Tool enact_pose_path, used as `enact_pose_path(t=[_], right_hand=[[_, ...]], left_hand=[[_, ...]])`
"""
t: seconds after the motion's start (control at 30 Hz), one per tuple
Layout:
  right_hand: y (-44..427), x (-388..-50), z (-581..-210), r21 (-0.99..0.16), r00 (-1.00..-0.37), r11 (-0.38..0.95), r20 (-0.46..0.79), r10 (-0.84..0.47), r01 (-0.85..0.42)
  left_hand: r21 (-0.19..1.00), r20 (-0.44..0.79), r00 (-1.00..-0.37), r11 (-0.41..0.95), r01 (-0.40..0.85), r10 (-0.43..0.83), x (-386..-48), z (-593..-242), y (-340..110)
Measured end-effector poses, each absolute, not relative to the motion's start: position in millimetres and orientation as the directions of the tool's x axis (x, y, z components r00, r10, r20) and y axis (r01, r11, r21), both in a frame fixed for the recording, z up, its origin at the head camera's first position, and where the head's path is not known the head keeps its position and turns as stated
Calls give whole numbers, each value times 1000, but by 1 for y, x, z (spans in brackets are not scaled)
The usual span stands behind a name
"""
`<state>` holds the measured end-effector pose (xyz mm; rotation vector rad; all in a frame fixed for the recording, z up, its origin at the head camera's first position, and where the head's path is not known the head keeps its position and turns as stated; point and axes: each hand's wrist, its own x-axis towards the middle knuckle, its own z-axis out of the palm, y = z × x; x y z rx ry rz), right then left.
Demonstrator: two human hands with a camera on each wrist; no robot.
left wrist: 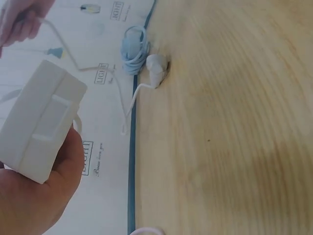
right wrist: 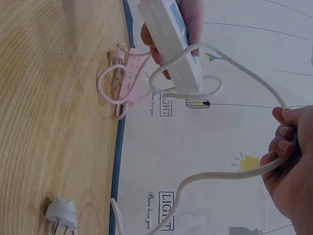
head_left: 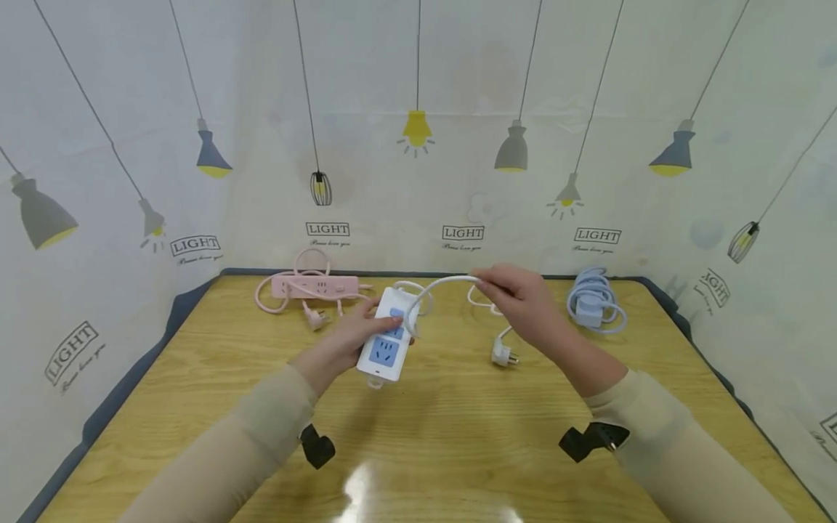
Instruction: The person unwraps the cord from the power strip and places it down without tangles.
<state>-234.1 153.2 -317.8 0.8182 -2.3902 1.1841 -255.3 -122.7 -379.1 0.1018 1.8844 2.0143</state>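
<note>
A white power strip (head_left: 387,363) with blue socket faces is held tilted above the table by my left hand (head_left: 346,335), its thumb across the top face. In the left wrist view the strip's plain white end (left wrist: 41,120) faces the camera. My right hand (head_left: 523,301) grips the strip's white cord (head_left: 447,280) off to the right. Between the hands the cord arches and loops around the strip, as the right wrist view shows. Past the right hand it hangs down towards the table, where its white plug (head_left: 503,354) lies with pins pointing right.
A pink power strip (head_left: 314,287) with a loosely looped cord and pink plug (head_left: 316,317) lies at the back left. At the back right sits a light-blue coiled cord (head_left: 593,290) with its plug. A curtain (head_left: 405,196) printed with lamps stands behind the wooden table (head_left: 445,436).
</note>
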Motion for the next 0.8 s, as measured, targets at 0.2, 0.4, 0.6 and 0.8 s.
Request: enact_pose_path(t=[0.2,0.4,0.6,0.8], right_hand=[[166,-237,-321,-651,-813,487,443,-379,-582],[176,-245,-324,-633,-839,555,354,-413,-540],[181,-256,-328,-565,-859,650,282,-427,-508],[180,-266,-325,-457,-867,738,291,-403,-497]], left_hand=[[976,-190,-941,-54,-213,280,-255,-367,-137],[977,-185,-937,-47,-208,297,-249,-358,-147],[987,-157,-890,40,-155,428,-241,-353,-155],[987,-135,-821,145,-64,554,-235,-353,-156]])
